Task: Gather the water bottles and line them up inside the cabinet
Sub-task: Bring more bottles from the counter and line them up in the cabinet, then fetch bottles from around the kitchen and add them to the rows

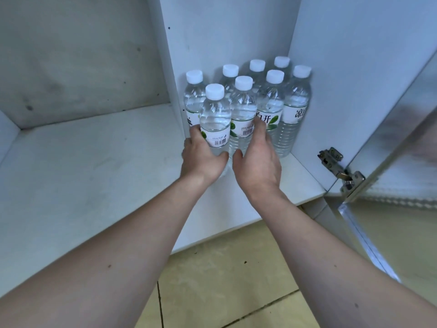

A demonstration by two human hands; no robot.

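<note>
Eight water bottles (243,107) upright on the cabinet floor (295,176), packed into the right-hand compartment against the divider panel (175,67) and right wall; two staggered rows, white caps up, labels mostly outward. Left hand (201,157) wrapped round the near-left bottle (215,119), fingers behind its label, thumb across the front low down; a steadying grip, likely to slide it flush with its neighbours. Right hand (257,157) curled round the near-middle bottle (243,114), fingers between it and the next bottle to the right, thumb in the gap between the two held bottles. Both grips low on the bodies, probably for pushing without tipping. Front row apparently being squared up; task seemingly near its end. Open door (390,138) on its hinge (343,169) at right, tiled floor (224,280) below, left compartment (82,150) alongside
</note>
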